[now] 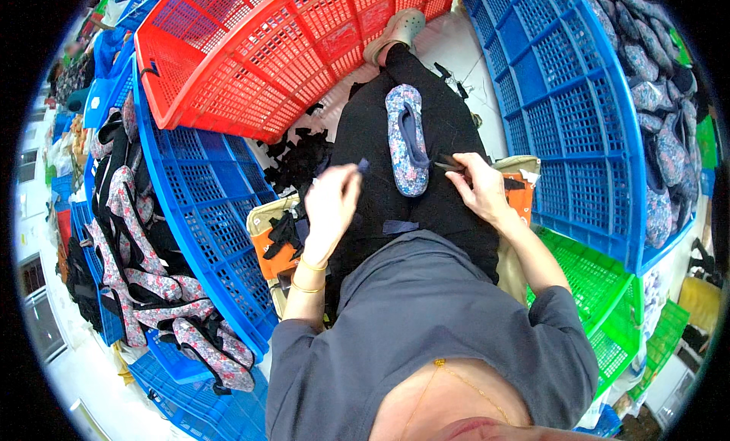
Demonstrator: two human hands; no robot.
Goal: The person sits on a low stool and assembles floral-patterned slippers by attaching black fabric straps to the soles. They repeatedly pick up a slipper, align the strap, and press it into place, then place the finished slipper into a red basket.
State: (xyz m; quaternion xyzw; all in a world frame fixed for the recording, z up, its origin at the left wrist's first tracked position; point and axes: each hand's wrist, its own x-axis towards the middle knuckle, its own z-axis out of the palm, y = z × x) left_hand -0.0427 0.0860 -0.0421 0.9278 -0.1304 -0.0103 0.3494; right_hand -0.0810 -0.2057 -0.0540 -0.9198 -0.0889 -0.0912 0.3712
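A floral slipper shoe (398, 129), light blue and pink with a plain blue lining, lies lengthwise on my lap, on black trousers (365, 129). To its left, my left hand (332, 201) pinches a small dark blue fabric scrap (363, 166). My right hand (477, 186), on the other side, is closed on a small dark pointed tool (447, 163), which looks like thread snips; most of it is hidden in the fingers. Neither hand touches the shoe. Nearer my waist, another blue fabric scrap (401, 226) lies on the trousers.
A red crate (266, 61) stands ahead. Blue crates flank me: the left one (205, 190) beside pink floral shoes (148, 289), the right one (563, 114) beside blue floral shoes (661, 137). Black scraps (304, 156) litter the floor. A green crate (585, 281) stands at right.
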